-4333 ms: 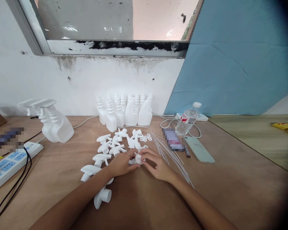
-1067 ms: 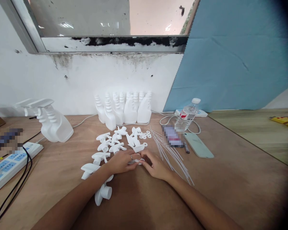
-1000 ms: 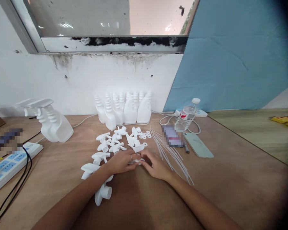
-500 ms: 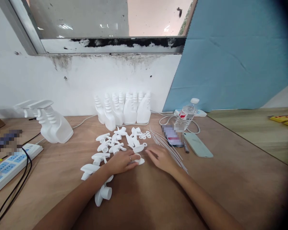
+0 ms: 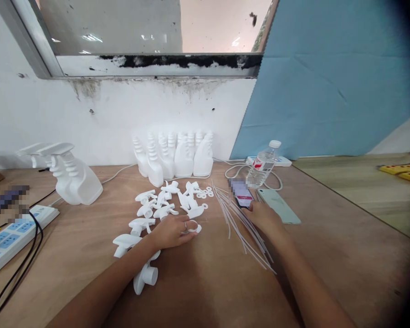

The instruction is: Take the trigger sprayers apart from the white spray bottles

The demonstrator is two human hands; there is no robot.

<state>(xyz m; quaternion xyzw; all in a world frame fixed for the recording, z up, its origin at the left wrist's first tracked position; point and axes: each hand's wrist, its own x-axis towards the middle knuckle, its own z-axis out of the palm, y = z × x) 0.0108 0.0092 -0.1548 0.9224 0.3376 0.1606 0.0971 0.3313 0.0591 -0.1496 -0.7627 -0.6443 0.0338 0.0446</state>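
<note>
My left hand (image 5: 173,231) is closed around a white spray trigger head (image 5: 198,228), holding it low over the table; its ring-shaped collar shows past the fingers. Just behind lies another white trigger head (image 5: 195,211). My right hand (image 5: 264,217) is at the near edge of a phone with a lit screen (image 5: 241,193), its fingers bunched; whatever they hold, if anything, is hidden. Thin white tubes (image 5: 241,223) lie fanned out to its left. A pale green phone (image 5: 282,207) lies partly behind the right hand.
Several trigger heads (image 5: 146,275) and small white washers (image 5: 210,192) lie around the left forearm and beyond. White bottles (image 5: 183,157) stand along the wall. Assembled spray bottles (image 5: 84,182) and a power strip (image 5: 18,234) are left; a water bottle (image 5: 260,168) is back right.
My right hand has moved right, from beside the trigger head to the lit phone's near edge. The thin tubes are spread wider and nearer to me. The left hand keeps its grip.
</note>
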